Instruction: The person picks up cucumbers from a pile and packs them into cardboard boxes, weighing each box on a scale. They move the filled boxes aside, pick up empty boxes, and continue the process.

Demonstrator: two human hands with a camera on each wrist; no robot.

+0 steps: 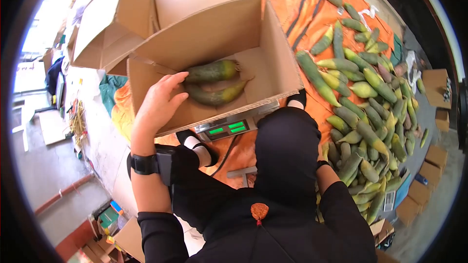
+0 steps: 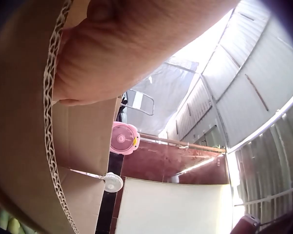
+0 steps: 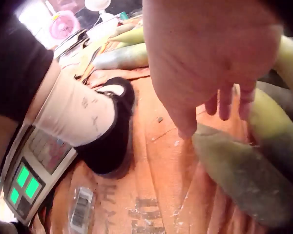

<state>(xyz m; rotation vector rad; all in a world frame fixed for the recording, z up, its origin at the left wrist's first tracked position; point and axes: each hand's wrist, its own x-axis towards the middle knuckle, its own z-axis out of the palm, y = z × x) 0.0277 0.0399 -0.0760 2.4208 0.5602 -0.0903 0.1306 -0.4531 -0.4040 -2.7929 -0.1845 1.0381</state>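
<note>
Radish (image 3: 244, 180) lies at five o'clock from our right hand (image 3: 215, 53) in the wrist view, its near end just beside the thumb; we cannot tell if they touch. We grip nothing there, fingers fairly straight. Its long axis runs ten to four, near end pointing to ten. Our left hand (image 1: 158, 100), relaxed and ungripping, is farther off, with two others (image 1: 212, 72) at three o'clock inside the box (image 1: 204, 31).
</note>
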